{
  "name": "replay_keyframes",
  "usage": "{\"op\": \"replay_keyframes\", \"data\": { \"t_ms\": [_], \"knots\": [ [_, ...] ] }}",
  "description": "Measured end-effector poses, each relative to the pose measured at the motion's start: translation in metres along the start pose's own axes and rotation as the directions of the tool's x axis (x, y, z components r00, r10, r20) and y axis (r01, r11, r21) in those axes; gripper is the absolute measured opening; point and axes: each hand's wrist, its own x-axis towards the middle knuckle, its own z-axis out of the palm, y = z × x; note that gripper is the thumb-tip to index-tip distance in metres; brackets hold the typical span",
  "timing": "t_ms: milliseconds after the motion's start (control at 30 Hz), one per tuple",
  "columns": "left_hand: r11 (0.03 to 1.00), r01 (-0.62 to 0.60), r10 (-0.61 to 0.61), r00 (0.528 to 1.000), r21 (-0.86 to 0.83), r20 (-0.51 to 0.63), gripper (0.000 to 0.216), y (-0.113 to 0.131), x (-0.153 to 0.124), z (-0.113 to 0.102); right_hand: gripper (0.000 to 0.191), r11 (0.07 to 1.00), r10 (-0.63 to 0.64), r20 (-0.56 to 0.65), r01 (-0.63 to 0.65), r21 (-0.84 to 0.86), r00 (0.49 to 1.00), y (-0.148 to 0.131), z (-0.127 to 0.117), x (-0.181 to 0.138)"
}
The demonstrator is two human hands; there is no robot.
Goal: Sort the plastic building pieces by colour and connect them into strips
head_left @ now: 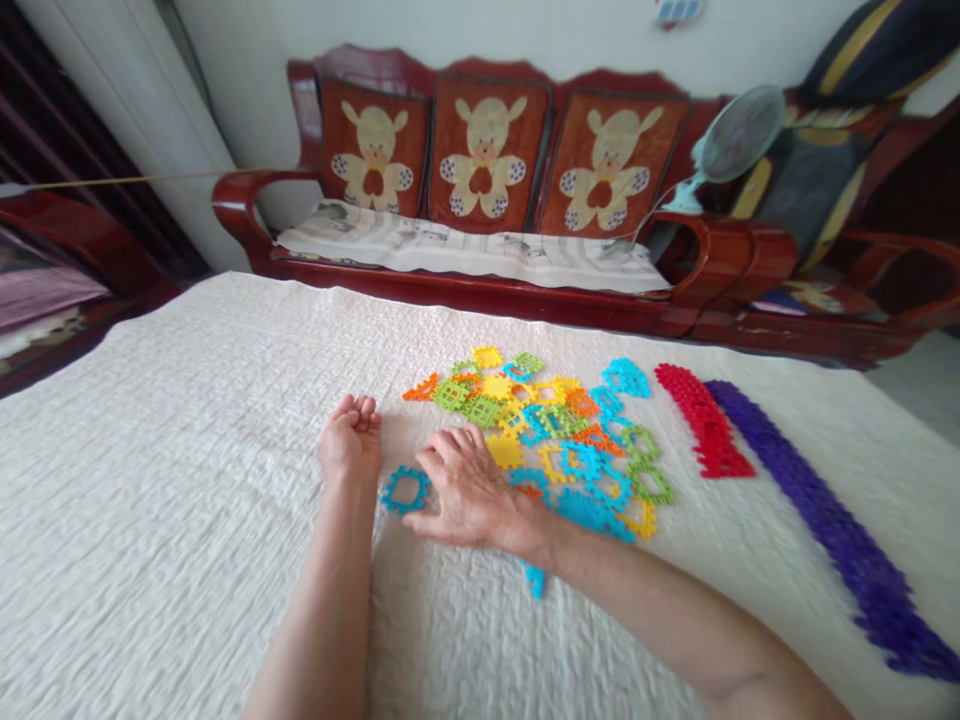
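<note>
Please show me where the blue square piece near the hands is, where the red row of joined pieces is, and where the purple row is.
blue square piece [406, 489]: head view, on its lower frame edge.
red row [703, 420]: head view, middle of the strip.
purple row [817, 497]: head view, middle of the strip.

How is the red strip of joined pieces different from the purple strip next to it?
The red strip is shorter; the purple strip runs much further toward the near right edge of the white cloth. The red strip lies closer to the loose pile of coloured tiles, the purple one on its outer side. Both are flat rows of interlocked toothed plastic tiles, each a single colour, lying roughly parallel and untouched by either hand.
</note>
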Motion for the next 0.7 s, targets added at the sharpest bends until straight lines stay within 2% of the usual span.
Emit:
{"op": "replay_keyframes", "data": {
  "t_ms": [167,233,300,367,400,500,567,633,700],
  "knots": [
    [0.999,-0.014,0.016,1.000,0.053,-0.027,0.034,0.000,0.001,0.002,0.041,1.000,0.010,0.053,-0.009,-0.024,0.999,-0.006,0.008,-0.001],
    [0.996,-0.023,0.026,0.999,0.083,-0.027,0.033,-0.002,0.002,0.003,0.043,0.998,0.056,0.023,-0.057,0.030,0.998,0.008,-0.002,-0.004],
    [0.988,-0.066,0.070,0.997,0.136,-0.021,0.030,-0.009,-0.001,0.004,0.046,0.984,0.167,-0.058,-0.163,0.072,0.984,0.038,-0.019,-0.014],
    [0.967,-0.134,0.129,0.991,0.219,0.034,0.026,-0.018,-0.007,0.006,0.047,0.940,0.341,-0.182,-0.336,0.058,0.922,0.080,-0.039,-0.031],
    [0.947,-0.173,0.157,0.984,0.272,0.082,0.024,-0.024,-0.011,0.006,0.048,0.898,0.435,-0.231,-0.439,0.039,0.870,0.104,-0.050,-0.042],
    [0.858,-0.285,0.199,0.951,0.427,0.235,0.023,-0.037,-0.022,0.007,0.052,0.685,0.671,-0.374,-0.728,-0.016,0.640,0.170,-0.074,-0.078],
    [0.807,-0.337,0.217,0.933,0.484,0.288,0.023,-0.042,-0.026,0.006,0.054,0.575,0.744,-0.411,-0.818,-0.006,0.526,0.200,-0.080,-0.098],
    [0.784,-0.361,0.230,0.924,0.504,0.305,0.024,-0.044,-0.027,0.005,0.054,0.526,0.769,-0.430,-0.850,0.006,0.473,0.214,-0.080,-0.110],
    [0.775,-0.374,0.241,0.920,0.508,0.310,0.025,-0.043,-0.026,0.005,0.054,0.549,0.743,-0.465,-0.836,0.012,0.481,0.216,-0.076,-0.114]
  ]
}}
